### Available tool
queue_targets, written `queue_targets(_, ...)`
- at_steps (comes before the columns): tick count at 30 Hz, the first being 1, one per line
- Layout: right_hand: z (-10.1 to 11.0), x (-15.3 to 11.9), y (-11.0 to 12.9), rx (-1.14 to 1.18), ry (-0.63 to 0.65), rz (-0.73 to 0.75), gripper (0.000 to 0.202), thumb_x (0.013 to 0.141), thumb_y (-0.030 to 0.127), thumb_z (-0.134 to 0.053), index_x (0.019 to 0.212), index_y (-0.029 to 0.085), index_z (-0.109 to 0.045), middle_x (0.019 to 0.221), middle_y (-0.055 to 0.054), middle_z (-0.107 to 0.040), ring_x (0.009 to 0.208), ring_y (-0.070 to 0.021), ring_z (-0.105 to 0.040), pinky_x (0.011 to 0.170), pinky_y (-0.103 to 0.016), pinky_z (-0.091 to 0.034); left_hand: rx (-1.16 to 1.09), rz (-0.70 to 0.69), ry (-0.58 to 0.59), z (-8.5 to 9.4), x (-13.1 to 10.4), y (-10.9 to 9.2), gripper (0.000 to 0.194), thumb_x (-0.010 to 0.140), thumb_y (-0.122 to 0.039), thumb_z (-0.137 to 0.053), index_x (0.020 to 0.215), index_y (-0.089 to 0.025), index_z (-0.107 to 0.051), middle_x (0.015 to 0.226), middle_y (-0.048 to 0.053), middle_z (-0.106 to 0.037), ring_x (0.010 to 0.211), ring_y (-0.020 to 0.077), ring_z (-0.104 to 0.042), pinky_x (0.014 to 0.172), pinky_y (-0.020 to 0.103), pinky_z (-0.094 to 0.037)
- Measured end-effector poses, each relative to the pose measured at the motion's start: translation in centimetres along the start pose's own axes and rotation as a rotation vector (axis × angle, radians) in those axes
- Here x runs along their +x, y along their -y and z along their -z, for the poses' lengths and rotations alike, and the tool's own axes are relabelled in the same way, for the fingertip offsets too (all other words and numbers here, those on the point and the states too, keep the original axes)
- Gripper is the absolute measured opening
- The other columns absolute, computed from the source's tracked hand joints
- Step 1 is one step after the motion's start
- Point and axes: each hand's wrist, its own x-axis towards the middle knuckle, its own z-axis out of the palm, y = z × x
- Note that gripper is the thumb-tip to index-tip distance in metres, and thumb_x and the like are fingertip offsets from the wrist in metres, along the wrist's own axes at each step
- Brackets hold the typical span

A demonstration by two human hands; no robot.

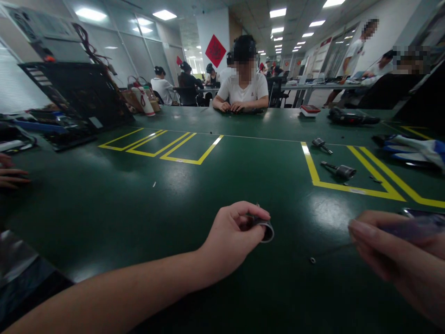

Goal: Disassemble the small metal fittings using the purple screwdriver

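Thumb and fingers of my left hand [236, 236] are closed round a small grey metal piston [268, 233], its hollow round end facing right and toward me. My right hand [392, 250], smeared by motion at the right, grips a screwdriver [412, 227] with a see-through purplish handle. Its thin dark shaft points left, low over the table. Beneath the shaft, between my hands, a small metal nut or ring [312, 260] lies on the green top. Further off, inside a yellow-taped box, are a metal piston with a rod [342, 171] and a similar one [321, 144].
Yellow tape [181, 161] marks boxes on the green table [139, 218]. Small parts [376, 180] lie by the pistons. Blue-and-white gloves [413, 150] and a black power tool [352, 117] are at right. A person [243, 86] sits opposite; another person's hand [12, 174] rests at left.
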Motion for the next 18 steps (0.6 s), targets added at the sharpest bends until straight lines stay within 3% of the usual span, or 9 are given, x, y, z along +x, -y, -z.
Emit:
queue_targets(5, 0.7, 1.6, -1.2, 0.232, 0.097, -0.274, 0.041, 0.077, 0.050, -0.060, 0.048, 0.021, -0.053, 0.040, 0.002, -0.045, 0.034, -0.0092, -0.041, 0.032, -0.023, -0.030, -0.053, 0.047, 0.024, 0.0, -0.2, -0.4, 0.029, 0.071, -0.009, -0.061, 0.100, -0.016, -0.059, 0.091, 0.004, -0.067, 0.086, 0.0163, -0.064, 0.076, 0.031, -0.051)
queue_targets(18, -0.6, 0.9, -0.5, 0.155, 0.287, -0.288, 0.048, 0.081, 0.057, -0.051, 0.049, 0.021, -0.050, 0.044, 0.004, -0.045, 0.044, -0.0104, -0.042, 0.046, -0.025, -0.035, -0.162, 0.172, -0.027, -0.1, -0.1, -1.1, 0.031, 0.069, -0.008, -0.068, 0.097, -0.016, -0.059, 0.094, 0.003, -0.067, 0.087, 0.0143, -0.063, 0.080, 0.029, -0.049)
